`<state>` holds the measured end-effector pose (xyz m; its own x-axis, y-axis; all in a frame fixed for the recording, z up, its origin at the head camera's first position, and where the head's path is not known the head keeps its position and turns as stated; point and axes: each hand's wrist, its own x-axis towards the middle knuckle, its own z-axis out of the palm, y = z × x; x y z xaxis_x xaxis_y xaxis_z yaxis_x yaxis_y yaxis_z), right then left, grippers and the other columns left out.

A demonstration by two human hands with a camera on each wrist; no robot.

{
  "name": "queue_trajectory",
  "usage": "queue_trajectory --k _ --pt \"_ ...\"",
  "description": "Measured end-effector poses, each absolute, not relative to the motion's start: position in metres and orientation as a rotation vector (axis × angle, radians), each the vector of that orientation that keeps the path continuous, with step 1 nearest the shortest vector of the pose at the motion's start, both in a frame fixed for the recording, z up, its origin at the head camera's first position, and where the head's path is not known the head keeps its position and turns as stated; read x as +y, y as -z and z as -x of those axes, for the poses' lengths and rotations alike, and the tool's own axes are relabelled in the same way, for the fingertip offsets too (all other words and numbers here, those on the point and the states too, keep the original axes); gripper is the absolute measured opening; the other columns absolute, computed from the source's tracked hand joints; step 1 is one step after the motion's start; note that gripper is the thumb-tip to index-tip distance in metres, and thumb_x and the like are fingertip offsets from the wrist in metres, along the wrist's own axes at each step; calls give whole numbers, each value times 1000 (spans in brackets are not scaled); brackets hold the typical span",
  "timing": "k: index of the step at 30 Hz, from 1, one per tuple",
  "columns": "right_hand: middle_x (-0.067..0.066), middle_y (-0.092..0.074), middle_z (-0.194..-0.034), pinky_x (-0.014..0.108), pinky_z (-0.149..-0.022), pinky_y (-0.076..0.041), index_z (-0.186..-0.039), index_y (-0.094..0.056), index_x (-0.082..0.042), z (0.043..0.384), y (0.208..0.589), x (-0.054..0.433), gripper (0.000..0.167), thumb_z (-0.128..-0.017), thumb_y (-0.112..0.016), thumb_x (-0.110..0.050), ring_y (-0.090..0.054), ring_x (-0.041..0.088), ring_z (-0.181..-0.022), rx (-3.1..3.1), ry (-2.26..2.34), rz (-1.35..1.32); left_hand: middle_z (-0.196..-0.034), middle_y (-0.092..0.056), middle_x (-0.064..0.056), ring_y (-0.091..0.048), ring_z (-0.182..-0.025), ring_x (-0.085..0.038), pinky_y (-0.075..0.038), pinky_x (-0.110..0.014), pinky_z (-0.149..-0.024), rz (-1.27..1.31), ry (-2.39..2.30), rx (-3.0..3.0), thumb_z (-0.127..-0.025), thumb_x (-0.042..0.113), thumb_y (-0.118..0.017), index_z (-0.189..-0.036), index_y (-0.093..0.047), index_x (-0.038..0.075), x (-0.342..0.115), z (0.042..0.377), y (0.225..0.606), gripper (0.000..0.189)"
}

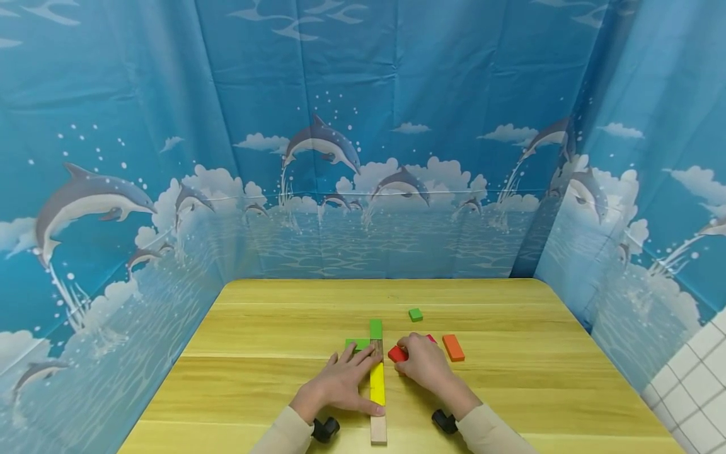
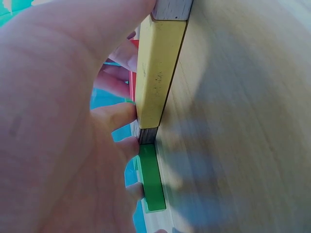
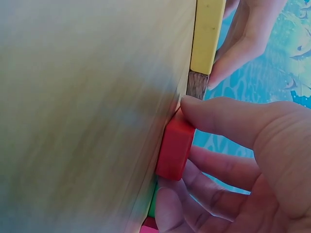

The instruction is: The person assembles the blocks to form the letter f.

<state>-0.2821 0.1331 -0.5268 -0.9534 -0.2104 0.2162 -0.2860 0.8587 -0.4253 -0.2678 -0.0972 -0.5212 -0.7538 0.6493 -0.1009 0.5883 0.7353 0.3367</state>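
A row of blocks runs away from me: a pale wood block [image 1: 378, 432], a yellow block [image 1: 377, 384], a dark brown block [image 1: 377, 348] and a green block [image 1: 376, 328]. A second green block [image 1: 357, 344] lies crosswise on the left, at the brown one. My left hand [image 1: 342, 383] is spread over the row, thumb at the joint of yellow and pale wood, fingertips on the brown and yellow blocks. Just right of the row, my right hand [image 1: 426, 364] pinches a red block [image 3: 176, 148] between thumb and fingers, low at the tabletop.
Beyond the right hand, a pinkish-red block [image 1: 432, 338] shows partly. An orange block [image 1: 453, 347] lies farther right, and a small green block [image 1: 416, 314] sits toward the back. The wooden table [image 1: 255, 353] ends at a blue dolphin-print curtain [image 1: 363, 246].
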Motion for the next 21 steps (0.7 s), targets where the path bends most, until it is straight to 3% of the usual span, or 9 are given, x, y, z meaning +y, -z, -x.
queue_trajectory --k 8,21 --pt "-1 -63 -85 31 -61 -45 -98 -77 -6 285 526 136 26 -77 -88 -17 -49 14 -68 -2878 -705 -389 -169 -12 3 -8 -152 -38 -17 -70 -112 -984 -427 2721 -79 81 -60 -162 -24 29 -97 271 523 104" --pt "1 -64 -90 32 -63 -45 -101 -78 -7 288 518 135 27 -76 -86 -14 -50 14 -70 -2888 -690 -408 -168 -13 1 -9 -152 -39 -19 -70 -111 -984 -422 2724 -79 80 -61 -162 -26 28 -98 272 519 104"
